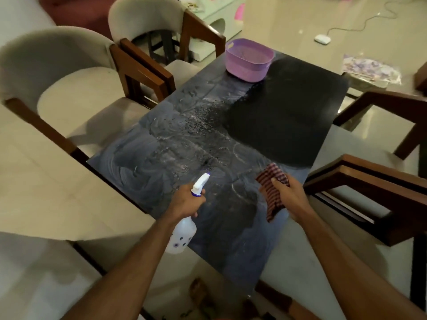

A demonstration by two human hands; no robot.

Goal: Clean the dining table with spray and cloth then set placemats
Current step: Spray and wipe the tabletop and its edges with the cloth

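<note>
The dark dining table [288, 107] runs away from the person toward one o'clock, its near and left parts beaded with droplets and streaked with pale swirls, while the far right part looks dark and plain. Over the near end, the left hand [184, 202] is wrapped around the neck of a translucent spray bottle [182, 236]; the white and blue nozzle [200, 183] points up the table toward twelve o'clock, and the bottle's body hangs below the wrist at the table's left edge. At three o'clock from it, the right hand [288, 195] grips a red and dark striped cloth [273, 190], bunched under the thumb, with one end dangling just above the wet surface. Whether the cloth touches the table is hard to tell.

At the far end, toward twelve o'clock, a lilac basket [249, 60] sits on the table. Cream-cushioned chairs [76, 82] with brown wooden arms stand along the left side at ten o'clock, and wooden chair arms [374, 181] show along the right at three. Beyond, at one o'clock, a floral patterned sheet [369, 68] lies at the table's far right corner.
</note>
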